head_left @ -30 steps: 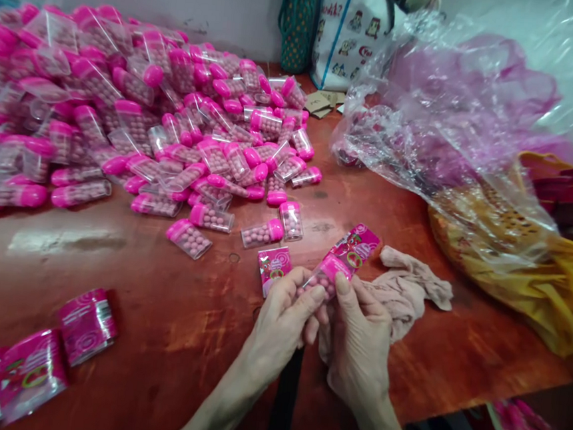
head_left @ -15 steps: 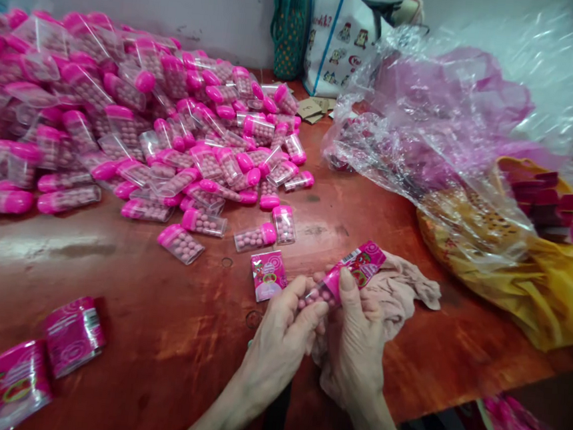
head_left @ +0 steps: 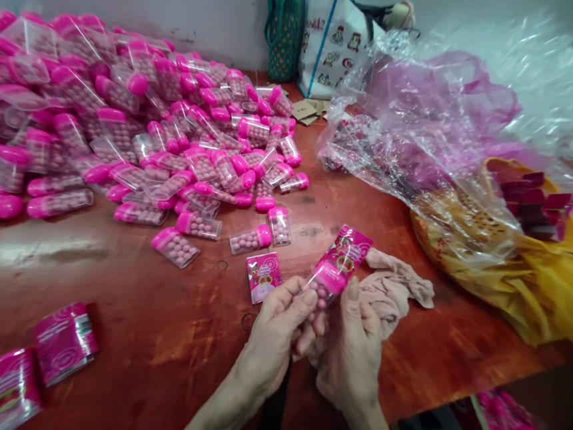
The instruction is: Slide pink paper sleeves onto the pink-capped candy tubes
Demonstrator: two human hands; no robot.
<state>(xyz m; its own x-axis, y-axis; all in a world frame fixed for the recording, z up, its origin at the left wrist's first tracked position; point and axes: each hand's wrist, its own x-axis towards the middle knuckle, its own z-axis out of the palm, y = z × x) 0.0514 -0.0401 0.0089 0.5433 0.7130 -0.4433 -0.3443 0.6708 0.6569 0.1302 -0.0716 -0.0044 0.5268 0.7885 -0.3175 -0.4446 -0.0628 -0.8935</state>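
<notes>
In my left hand [head_left: 276, 331] is a small clear container of pink candy balls [head_left: 320, 295], gripped between thumb and fingers and tilted. A shiny pink printed sleeve [head_left: 346, 250] sits over its pink cap end and sticks out past it. My right hand [head_left: 358, 345] is close by on the right, its thumb raised beside the sleeve's lower edge; its fingers are partly hidden. A crumpled beige cloth [head_left: 395, 291] lies behind and under my right hand. Just left of the container, another flat printed sleeve [head_left: 262, 276] rests on the table.
A large heap of pink-capped candy containers [head_left: 124, 120] covers the back left. Several sleeved packs [head_left: 65, 343] lie front left. Clear and pink plastic wrap [head_left: 425, 120] and a yellow bag [head_left: 536, 284] fill the right. Two bags, one white [head_left: 331, 51], stand against the wall.
My right thumb has come off the sleeve and the hand has drawn slightly away. The container with its sleeve has turned more upright in my left hand.
</notes>
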